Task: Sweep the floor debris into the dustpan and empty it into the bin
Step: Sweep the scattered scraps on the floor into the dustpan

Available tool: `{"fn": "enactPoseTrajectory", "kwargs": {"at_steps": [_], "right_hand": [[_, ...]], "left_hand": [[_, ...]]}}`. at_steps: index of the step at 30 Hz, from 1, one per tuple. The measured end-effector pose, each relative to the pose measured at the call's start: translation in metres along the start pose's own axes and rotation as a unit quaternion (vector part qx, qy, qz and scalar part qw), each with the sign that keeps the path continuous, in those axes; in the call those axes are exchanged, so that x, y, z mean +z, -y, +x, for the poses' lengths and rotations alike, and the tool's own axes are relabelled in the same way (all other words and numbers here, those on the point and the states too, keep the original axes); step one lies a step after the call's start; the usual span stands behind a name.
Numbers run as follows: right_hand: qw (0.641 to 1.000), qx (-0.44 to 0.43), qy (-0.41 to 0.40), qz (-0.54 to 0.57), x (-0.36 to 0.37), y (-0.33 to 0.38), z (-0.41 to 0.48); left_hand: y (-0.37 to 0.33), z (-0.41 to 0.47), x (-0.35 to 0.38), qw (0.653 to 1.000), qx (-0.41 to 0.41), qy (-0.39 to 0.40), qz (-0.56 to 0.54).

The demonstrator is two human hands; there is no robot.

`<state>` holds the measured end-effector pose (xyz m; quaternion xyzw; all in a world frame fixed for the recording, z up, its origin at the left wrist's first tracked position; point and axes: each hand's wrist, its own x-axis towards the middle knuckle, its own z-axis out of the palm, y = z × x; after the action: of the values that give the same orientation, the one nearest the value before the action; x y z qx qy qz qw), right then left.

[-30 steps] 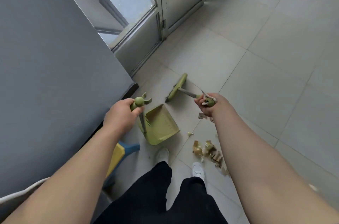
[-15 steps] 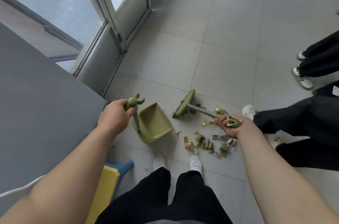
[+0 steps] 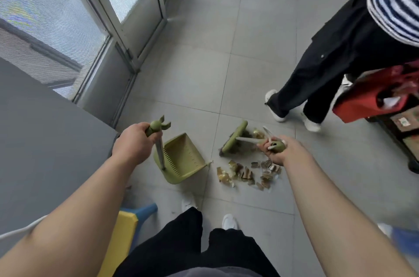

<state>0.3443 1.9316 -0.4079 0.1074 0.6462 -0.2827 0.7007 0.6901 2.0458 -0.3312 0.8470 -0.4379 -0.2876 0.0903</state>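
Green plastic fills both our fists: our left hand (image 3: 133, 143) is wrapped tight around the top of the dustpan (image 3: 181, 161) handle, keeping the pan propped on the floor below that grip with its open mouth turned toward the mess, ready to receive it. Our right hand (image 3: 280, 147) is closed around the knob end of the broom (image 3: 233, 139), whose head sits on the tiles beyond that grip, behind part of the debris (image 3: 247, 171). Most scraps lie just under our right fist, between broom and pan, none inside yet. Both arms reach forward and down, forearms nearly straight. No bin is identifiable in view.
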Motion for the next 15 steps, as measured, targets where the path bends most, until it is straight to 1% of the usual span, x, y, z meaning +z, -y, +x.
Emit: {"fn": "enactPoseTrajectory", "kwargs": {"at_steps": [4, 8, 11, 13, 15], "right_hand": [[0.998, 0.006, 0.050, -0.022, 0.004, -0.006, -0.001], [0.993, 0.021, 0.111, -0.030, 0.007, -0.025, -0.003], [0.990, 0.039, 0.129, -0.032, 0.008, -0.041, 0.000], [0.988, 0.041, 0.135, -0.063, 0.007, -0.049, 0.002], [0.985, 0.041, 0.129, -0.102, 0.001, -0.055, 0.003]], "left_hand": [[-0.009, -0.022, 0.010, 1.000, -0.011, -0.011, -0.010], [-0.013, -0.047, 0.022, 0.999, -0.014, -0.038, 0.000], [-0.008, -0.066, 0.029, 0.997, -0.042, -0.054, -0.021], [-0.005, -0.081, 0.034, 0.995, -0.061, -0.063, -0.043], [-0.002, -0.097, 0.039, 0.994, -0.078, -0.068, -0.043]]}}
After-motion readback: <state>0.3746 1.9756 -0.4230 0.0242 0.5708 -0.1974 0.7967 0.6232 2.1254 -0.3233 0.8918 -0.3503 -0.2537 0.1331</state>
